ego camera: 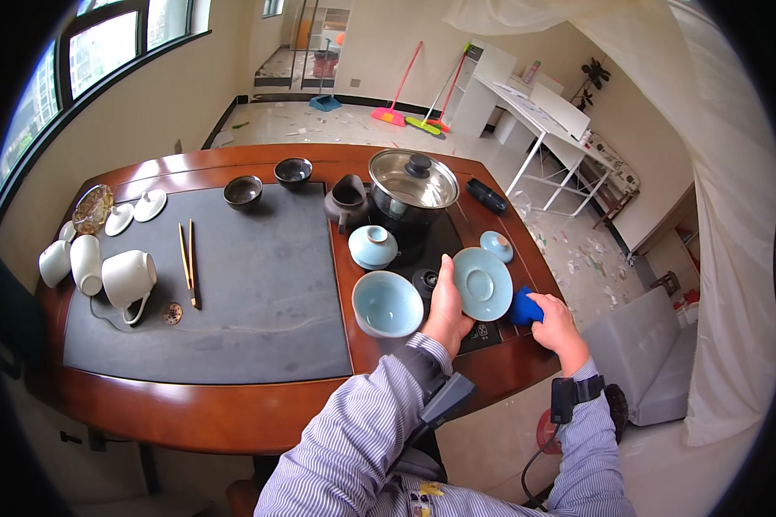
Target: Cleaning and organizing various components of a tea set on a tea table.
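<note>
A pale blue ceramic saucer (480,284) is tilted up in my left hand (449,310), its ring-marked face toward me and my thumb along its left rim. My right hand (555,323) grips a bunched blue cloth (526,307) just right of the saucer, over the table's right side. Left of my left hand stands a pale blue bowl (388,304), with its inside visible. Behind it sits a lidded pale blue bowl (373,247). A small pale blue lid (496,246) lies beyond the saucer, knob up.
A steel pot with a glass lid (414,178) and a dark clay pitcher (348,199) stand farther back. Dark cups (243,192), wooden tweezers (189,265) and a white mug (129,279) rest on the slate tea tray (265,278). A black object (486,196) lies near the right edge.
</note>
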A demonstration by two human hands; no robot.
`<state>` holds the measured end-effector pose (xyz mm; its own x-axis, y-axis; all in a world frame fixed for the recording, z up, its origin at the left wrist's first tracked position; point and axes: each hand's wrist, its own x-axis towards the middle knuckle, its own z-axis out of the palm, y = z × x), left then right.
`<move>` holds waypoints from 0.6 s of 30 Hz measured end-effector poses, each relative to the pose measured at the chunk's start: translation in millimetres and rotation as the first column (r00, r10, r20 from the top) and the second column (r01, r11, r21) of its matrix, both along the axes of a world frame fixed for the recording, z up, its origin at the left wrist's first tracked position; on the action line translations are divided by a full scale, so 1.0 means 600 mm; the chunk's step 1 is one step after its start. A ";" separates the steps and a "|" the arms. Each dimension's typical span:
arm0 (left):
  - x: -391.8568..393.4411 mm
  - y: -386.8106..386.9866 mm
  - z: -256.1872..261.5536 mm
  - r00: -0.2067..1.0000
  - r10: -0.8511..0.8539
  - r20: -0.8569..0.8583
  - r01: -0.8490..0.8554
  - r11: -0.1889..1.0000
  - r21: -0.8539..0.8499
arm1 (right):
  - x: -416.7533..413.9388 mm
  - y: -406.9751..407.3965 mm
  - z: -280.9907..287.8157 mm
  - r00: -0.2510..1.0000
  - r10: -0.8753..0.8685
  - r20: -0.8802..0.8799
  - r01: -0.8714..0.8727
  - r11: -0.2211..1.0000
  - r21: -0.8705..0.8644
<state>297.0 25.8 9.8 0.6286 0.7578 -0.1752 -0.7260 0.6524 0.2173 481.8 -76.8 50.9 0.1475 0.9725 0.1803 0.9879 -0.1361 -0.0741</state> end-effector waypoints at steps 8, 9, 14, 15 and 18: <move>0.000 0.000 0.008 0.997 0.067 0.022 -0.066 0.996 -0.064 | -0.020 0.048 0.029 0.552 0.115 -0.826 -0.022 0.992 0.123; 0.000 0.001 0.008 0.997 0.068 0.025 -0.067 0.996 -0.058 | -0.030 0.059 0.029 0.553 0.115 -0.825 -0.021 0.992 0.124; 0.000 0.001 0.007 0.997 0.037 0.071 -0.035 0.999 -0.029 | -0.040 0.092 0.003 0.523 -0.046 -0.851 -0.018 0.998 -0.065; -0.001 0.001 0.007 0.997 0.014 0.075 -0.014 1.000 -0.002 | -0.042 0.097 0.001 0.501 -0.056 -0.864 -0.042 0.995 -0.089; -0.008 -0.001 0.005 0.997 -0.029 0.075 0.020 0.992 0.124 | -0.040 0.112 0.002 0.400 -0.049 -0.915 -0.019 0.998 -0.062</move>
<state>292.3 25.2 12.5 0.6553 0.7547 -0.0322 -0.7275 0.6420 0.2419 457.6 -9.5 51.9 0.2057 0.9708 -0.1236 0.3301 -0.1877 -0.9251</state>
